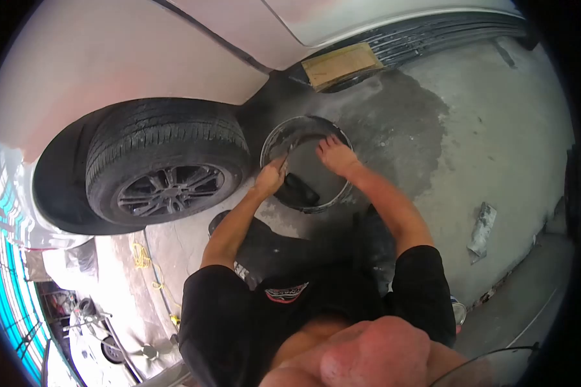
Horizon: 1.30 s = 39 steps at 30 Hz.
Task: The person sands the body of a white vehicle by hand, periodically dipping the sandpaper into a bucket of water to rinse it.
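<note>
A round dark-rimmed bucket (268, 138) holding greyish liquid stands on the floor in front of me. My left hand (273, 174) is at its left rim, fingers wrapped round something thin and dark that I cannot make out. Over the liquid, near the upper right rim, my right hand (333, 153) has its fingers spread, with nothing visible in it. A black object (301, 190) lies in the lower left part of the bucket, just below my left hand.
A car's wheel (169, 161) is close on the left, below the pale body panel (142, 51). Cardboard (342, 66) lies by the car's side step (445, 37). Wet floor surrounds the bucket's right side. A whitish scrap (482, 231) and a yellow cord (141, 256) lie on the floor.
</note>
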Motion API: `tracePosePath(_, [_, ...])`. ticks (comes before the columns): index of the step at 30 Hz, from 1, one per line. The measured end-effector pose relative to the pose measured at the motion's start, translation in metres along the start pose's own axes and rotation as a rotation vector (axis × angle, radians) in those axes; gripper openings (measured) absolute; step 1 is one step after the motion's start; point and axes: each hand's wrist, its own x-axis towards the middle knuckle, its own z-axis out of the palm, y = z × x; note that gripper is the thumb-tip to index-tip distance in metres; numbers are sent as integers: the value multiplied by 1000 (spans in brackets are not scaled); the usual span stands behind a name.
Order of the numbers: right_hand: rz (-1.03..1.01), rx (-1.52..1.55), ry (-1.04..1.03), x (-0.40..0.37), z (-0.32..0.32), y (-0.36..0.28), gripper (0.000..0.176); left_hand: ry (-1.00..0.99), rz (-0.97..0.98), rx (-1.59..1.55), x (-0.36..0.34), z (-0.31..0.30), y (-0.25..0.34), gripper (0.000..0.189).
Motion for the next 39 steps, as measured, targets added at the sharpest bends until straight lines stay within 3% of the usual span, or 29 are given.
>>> tracePosePath(3, [135, 94, -474, 7, 9, 1, 26, -211, 29, 75, 13, -6, -11, 41])
tracePosePath(6, [181, 228, -399, 20, 31, 4, 21, -209, 155, 206, 32, -13, -44, 46])
tracePosePath(7, [334, 353, -388, 33, 68, 7, 20, -160, 209, 245, 37, -2, -74, 51])
tracePosePath(8, [425, 466, -293, 39, 68, 8, 18, -181, 130, 291, 37, -3, -70, 52])
tracePosePath(9, [429, 508, -89, 48, 143, 21, 19, -142, 108, 226, 35, -11, -51, 51])
tracePosePath(10, [483, 571, -161, 61, 170, 31, 18, -116, 97, 175, 34, -17, -39, 51])
tracePosePath(13, [638, 489, -373, 72, 139, 15, 21, -180, 184, 259, 40, -6, -56, 53])
tracePosePath(18, [298, 152, -578, 39, 248, -31, 24, -189, 148, 192, 37, -21, -36, 57])
tracePosePath(23, [226, 253, -716, 18, 247, -34, 11, -143, 113, 158, 39, -19, -42, 60])
tracePosePath(26, [31, 453, -642, 29, 247, 3, 19, -104, 129, 130, 37, -5, -51, 59])
tracePosePath(27, [-308, 659, -427, 41, 267, 38, 23, -84, 144, 120, 40, -5, -55, 59])
tracePosePath(28, [-284, 646, -432, 55, 223, 67, 23, -92, 106, 167, 45, -3, -60, 53])
tracePosePath(29, [-984, 717, -86, 73, 153, 99, 14, -104, 68, 208, 48, 0, -60, 49])
tracePosePath(30, [-348, 997, -388, 73, 52, 91, 18, -130, 27, 239, 45, 8, -59, 45])
tracePosePath(31, [405, 1375, -399, 73, -53, 81, 21, -248, -22, 273, 47, 11, -58, 48])
tracePosePath(32, [393, 980, -383, 104, -155, 67, 22, -371, -72, 304, 53, 10, -57, 50])
tracePosePath(33, [398, 587, -389, 134, -257, 53, 25, -329, -17, 286, 51, 11, -59, 49])
tracePosePath(35, [114, 407, 254, 169, -349, 82, 34, -255, 56, 234, 44, 2, -52, 50])
tracePosePath(36, [58, 279, 354, 193, -418, 71, 37, -224, 76, 199, 41, -8, -45, 50])
tracePosePath(37, [186, 138, 303, 207, -484, 56, 30, -203, 91, 203, 42, -8, -45, 51])
tracePosePath(38, [63, -90, 513, 223, -524, 48, 29, -179, 105, 206, 41, -5, -46, 53])
tracePosePath(39, [112, -219, 573, 241, -558, 40, 30, -174, 123, 202, 39, -4, -47, 54])
